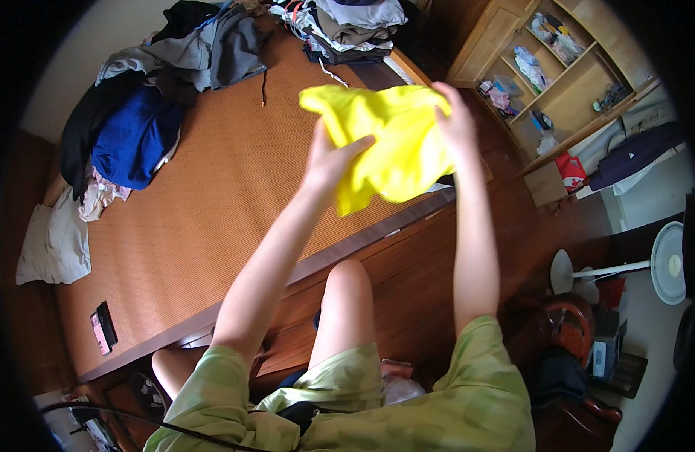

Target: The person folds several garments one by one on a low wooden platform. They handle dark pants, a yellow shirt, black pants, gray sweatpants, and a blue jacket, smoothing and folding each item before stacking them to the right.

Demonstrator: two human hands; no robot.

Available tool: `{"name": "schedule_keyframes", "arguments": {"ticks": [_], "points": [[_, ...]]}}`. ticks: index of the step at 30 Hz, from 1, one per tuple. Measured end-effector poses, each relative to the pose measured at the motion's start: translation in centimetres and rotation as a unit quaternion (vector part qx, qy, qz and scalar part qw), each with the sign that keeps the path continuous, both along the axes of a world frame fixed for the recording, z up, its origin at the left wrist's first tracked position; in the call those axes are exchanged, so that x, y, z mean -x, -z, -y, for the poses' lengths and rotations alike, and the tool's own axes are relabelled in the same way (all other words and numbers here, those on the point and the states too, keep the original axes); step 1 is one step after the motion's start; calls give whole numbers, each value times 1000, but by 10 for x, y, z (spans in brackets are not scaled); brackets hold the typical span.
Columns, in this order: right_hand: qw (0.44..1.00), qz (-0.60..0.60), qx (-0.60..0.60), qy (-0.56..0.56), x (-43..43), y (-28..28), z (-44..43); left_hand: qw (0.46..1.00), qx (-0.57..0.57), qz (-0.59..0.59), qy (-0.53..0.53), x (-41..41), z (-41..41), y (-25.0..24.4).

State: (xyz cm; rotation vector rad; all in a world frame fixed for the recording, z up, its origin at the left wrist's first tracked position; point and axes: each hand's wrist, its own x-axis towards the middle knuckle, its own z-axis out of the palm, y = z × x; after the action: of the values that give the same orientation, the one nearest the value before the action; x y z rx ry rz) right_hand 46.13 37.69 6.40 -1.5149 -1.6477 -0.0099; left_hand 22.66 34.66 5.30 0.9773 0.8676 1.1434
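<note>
A bright yellow cloth garment (pixel 395 141) hangs in the air between my two hands, blurred and partly bunched. My left hand (pixel 330 152) grips its left side, the thumb lying over the fabric and the other fingers hidden behind it. At the garment's upper right edge, my right hand (pixel 457 118) is closed on the cloth. Below the garment lies a brown woven mat (pixel 229 198) on the bed. A pale cloth item and something dark show partly behind its lower right edge.
Loose clothes, among them a gray garment (pixel 234 51) and a blue one (pixel 136 135), lie along the mat's far left. A folded clothes stack (pixel 353 34) stands at the back. A phone (pixel 103 327) rests near the left front edge. An open wooden cabinet (pixel 556 79) and a white fan (pixel 666 263) are at right.
</note>
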Motion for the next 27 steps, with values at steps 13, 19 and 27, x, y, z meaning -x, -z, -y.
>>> {"name": "schedule_keyframes", "arguments": {"ticks": [13, 19, 27], "points": [[922, 169, 321, 138, -17, 140, -27, 932, -87, -351, -21, 57, -9, 154], [932, 210, 245, 166, 16, 131, -51, 734, -55, -660, -149, 290, 58, 201], [948, 289, 129, 23, 184, 99, -123, 582, -60, -782, -215, 456, 132, 227]]}}
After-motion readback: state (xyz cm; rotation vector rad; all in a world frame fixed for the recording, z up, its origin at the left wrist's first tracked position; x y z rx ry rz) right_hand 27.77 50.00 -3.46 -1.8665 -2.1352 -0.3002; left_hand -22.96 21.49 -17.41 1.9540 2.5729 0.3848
